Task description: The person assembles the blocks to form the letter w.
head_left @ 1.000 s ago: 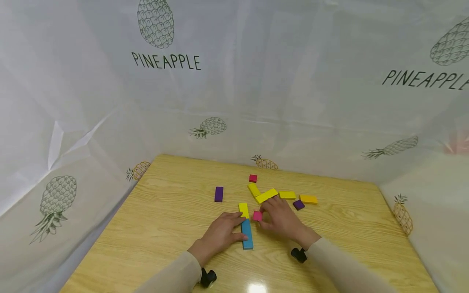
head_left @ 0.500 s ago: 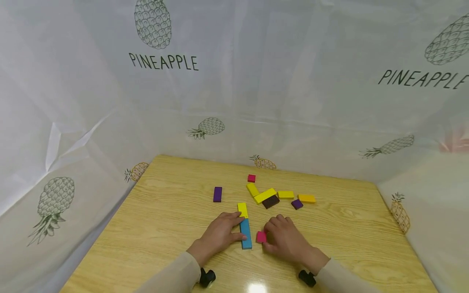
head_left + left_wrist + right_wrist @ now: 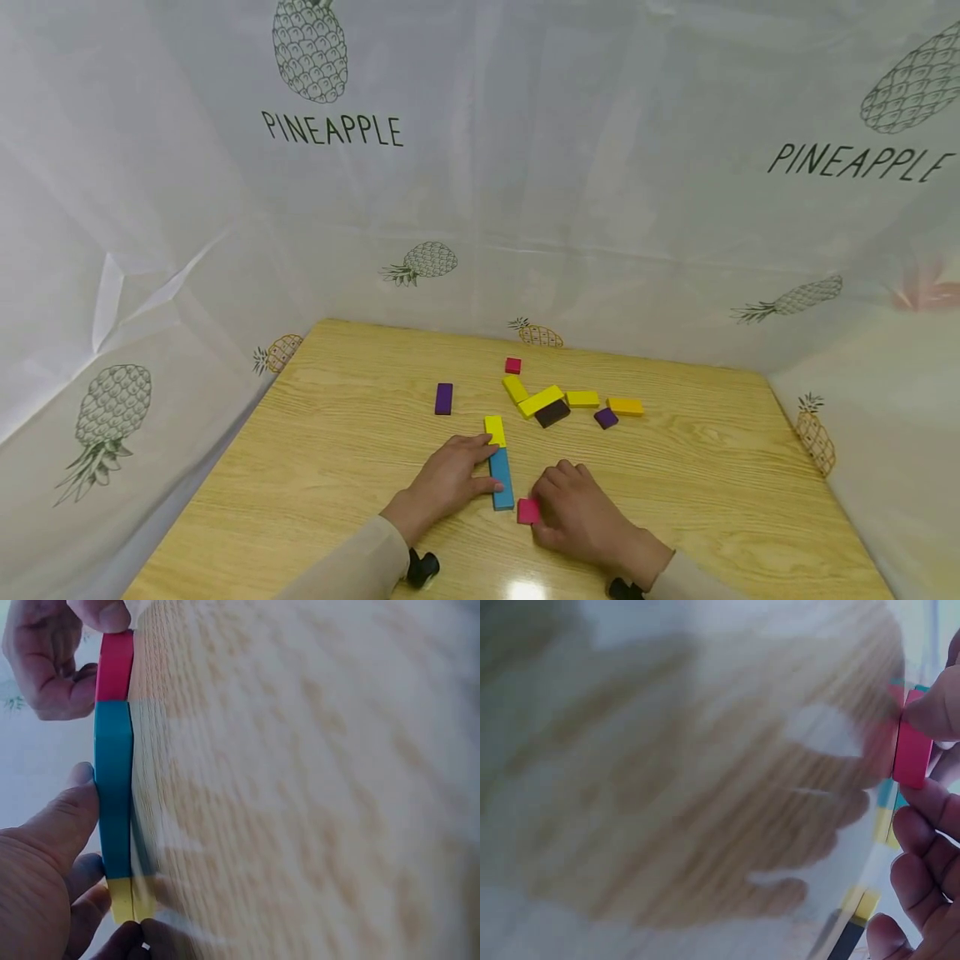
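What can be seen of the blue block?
The blue block is a plain, smooth-looking rectangular bar, possibly painted wood. It lies flat on the wood-grained table, its length running near to far, the far end meeting a yellow block. The left hand touches it from the left with the thumb.

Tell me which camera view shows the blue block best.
The left wrist view: the blue block appears largest there, its long side visible. The head view shows its top, smaller, the left hand covering part of one edge. The right wrist view gives only slivers beyond the pink block.
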Tool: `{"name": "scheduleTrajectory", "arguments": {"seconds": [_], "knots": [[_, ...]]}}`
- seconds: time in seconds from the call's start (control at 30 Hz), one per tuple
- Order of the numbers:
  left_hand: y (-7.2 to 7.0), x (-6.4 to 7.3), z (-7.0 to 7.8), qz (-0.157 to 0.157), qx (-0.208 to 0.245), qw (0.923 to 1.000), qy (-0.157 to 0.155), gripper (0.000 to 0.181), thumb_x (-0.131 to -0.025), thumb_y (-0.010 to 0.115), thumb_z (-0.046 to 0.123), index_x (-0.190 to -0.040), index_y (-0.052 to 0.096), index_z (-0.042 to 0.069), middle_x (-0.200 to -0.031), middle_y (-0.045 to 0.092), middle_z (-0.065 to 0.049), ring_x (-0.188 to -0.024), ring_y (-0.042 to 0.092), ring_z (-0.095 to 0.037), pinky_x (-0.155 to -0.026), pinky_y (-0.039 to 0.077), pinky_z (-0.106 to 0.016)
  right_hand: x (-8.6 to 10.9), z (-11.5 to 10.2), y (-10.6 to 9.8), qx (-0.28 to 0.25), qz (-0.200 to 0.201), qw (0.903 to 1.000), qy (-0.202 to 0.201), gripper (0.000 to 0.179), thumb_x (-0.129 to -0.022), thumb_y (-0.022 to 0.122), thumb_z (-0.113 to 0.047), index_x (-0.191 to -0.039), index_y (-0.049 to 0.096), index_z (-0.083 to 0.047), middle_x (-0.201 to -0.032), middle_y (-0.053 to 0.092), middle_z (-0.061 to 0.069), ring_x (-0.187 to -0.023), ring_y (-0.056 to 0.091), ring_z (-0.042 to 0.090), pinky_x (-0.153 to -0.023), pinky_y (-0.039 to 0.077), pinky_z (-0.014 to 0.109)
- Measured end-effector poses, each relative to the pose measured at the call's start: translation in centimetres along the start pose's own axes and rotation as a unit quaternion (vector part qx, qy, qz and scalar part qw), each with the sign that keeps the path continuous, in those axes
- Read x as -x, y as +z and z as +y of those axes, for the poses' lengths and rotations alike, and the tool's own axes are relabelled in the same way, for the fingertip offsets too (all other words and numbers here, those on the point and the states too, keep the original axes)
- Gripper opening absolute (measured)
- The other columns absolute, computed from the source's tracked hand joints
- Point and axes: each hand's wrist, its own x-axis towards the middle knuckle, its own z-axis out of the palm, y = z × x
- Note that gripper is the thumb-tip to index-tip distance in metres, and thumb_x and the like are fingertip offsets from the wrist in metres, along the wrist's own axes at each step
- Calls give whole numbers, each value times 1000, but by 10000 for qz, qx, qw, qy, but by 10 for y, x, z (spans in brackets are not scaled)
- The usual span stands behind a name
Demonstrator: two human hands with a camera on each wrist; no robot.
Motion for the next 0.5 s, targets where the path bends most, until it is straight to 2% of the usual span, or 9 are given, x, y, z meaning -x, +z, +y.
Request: {"name": "scheduleTrajectory", "arguments": {"seconds": [0.5], "knots": [[-1, 0, 1, 14, -22, 10000, 28, 62, -97, 73, 51, -149, 63, 19, -160, 54, -4, -145, 51, -28, -119, 46, -46, 1, -5, 5, 177, 156, 9988, -432, 26, -85, 80, -41, -100, 67, -24, -99, 59, -14, -92, 46, 6, -77, 39, 27]]}}
